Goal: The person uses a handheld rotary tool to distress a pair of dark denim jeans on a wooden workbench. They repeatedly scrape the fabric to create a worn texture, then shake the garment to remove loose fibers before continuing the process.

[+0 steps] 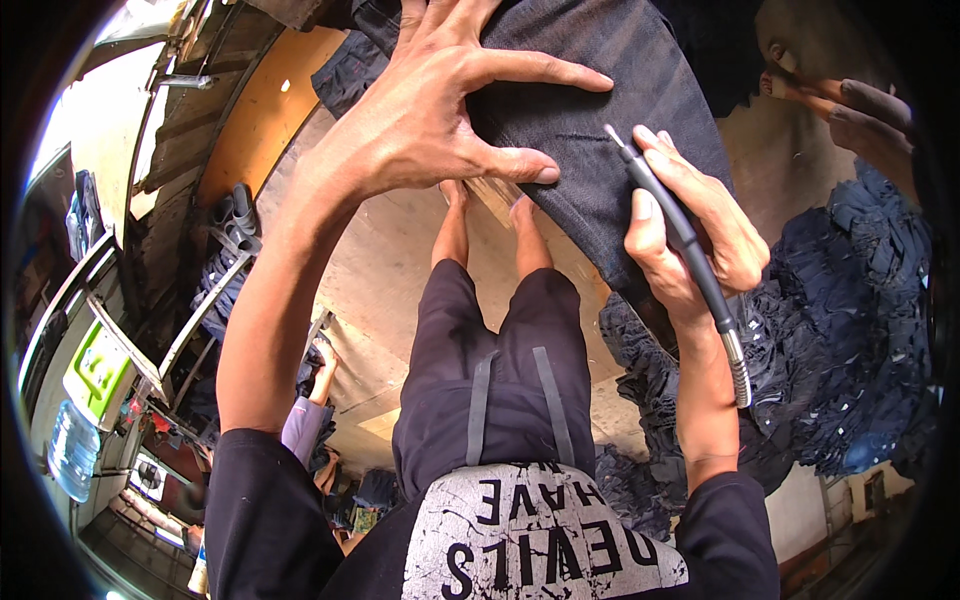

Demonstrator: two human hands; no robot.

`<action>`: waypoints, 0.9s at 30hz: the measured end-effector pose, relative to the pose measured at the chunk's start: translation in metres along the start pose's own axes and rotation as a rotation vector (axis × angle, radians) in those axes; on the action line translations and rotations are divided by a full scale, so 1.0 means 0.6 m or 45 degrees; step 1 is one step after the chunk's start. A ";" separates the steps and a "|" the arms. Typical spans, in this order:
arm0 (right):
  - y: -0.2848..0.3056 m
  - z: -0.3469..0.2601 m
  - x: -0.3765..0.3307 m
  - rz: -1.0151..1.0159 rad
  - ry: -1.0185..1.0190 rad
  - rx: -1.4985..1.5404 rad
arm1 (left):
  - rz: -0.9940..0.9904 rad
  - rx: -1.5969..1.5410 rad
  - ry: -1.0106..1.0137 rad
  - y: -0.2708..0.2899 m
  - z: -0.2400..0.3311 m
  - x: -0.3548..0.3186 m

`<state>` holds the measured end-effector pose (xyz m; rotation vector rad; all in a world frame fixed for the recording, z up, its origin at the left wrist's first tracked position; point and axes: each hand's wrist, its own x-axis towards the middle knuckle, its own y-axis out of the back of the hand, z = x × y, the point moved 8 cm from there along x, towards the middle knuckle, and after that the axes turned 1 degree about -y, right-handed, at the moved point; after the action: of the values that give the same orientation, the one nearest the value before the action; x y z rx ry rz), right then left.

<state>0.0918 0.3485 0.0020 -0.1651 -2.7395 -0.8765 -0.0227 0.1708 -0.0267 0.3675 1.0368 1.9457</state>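
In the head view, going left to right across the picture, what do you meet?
Clear plastic water bottle → green-fronted machine → left hand spread flat on the dark denim garment → right hand holding a black pen-like tool on a flexible shaft → heap of dark blue garments.

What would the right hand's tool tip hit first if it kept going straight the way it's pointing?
Most likely the dark denim fabric: the right hand aims the pen-like rotary tool up-left, its tip at or nearly on the cloth.
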 end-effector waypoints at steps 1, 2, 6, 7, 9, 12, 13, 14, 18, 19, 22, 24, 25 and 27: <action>-0.004 -0.001 0.002 0.011 -0.006 0.023 | -0.002 0.017 -0.022 -0.002 0.000 0.001; -0.012 -0.005 0.005 -0.015 0.015 0.007 | 0.080 -0.007 -0.032 0.001 0.002 -0.001; -0.027 -0.015 0.010 -0.017 0.053 -0.079 | 0.184 -0.086 -0.006 -0.004 -0.002 -0.007; -0.029 -0.015 0.011 -0.015 0.064 -0.084 | 0.155 -0.104 0.016 -0.008 -0.004 -0.008; -0.030 -0.015 0.011 -0.019 0.065 -0.092 | 0.187 -0.046 -0.016 -0.003 -0.001 -0.010; -0.029 -0.013 0.009 -0.034 0.048 -0.093 | 0.098 -0.039 -0.046 -0.001 0.000 -0.010; -0.028 -0.013 0.008 -0.035 0.052 -0.093 | 0.067 -0.035 -0.049 -0.002 -0.002 -0.009; -0.028 -0.012 0.008 -0.038 0.056 -0.086 | 0.036 -0.031 -0.052 -0.003 -0.004 -0.008; -0.026 -0.011 0.005 -0.036 0.064 -0.077 | 0.022 0.002 -0.053 -0.007 -0.014 -0.004; -0.026 -0.011 0.005 -0.038 0.062 -0.073 | 0.027 0.002 -0.055 -0.009 -0.017 -0.003; -0.024 -0.010 0.003 -0.043 0.070 -0.072 | 0.039 0.007 -0.060 -0.011 -0.020 -0.003; -0.023 -0.010 0.002 -0.048 0.068 -0.074 | 0.036 -0.006 -0.060 -0.010 -0.019 -0.002; -0.022 -0.010 0.001 -0.050 0.062 -0.077 | 0.044 -0.009 -0.072 -0.009 -0.016 -0.002; -0.019 -0.010 -0.002 -0.051 0.049 -0.074 | 0.067 -0.014 -0.108 -0.003 -0.008 -0.002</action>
<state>0.0923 0.3354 0.0000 -0.1036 -2.6919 -0.9603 -0.0235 0.1679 -0.0309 0.4714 0.9699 1.9640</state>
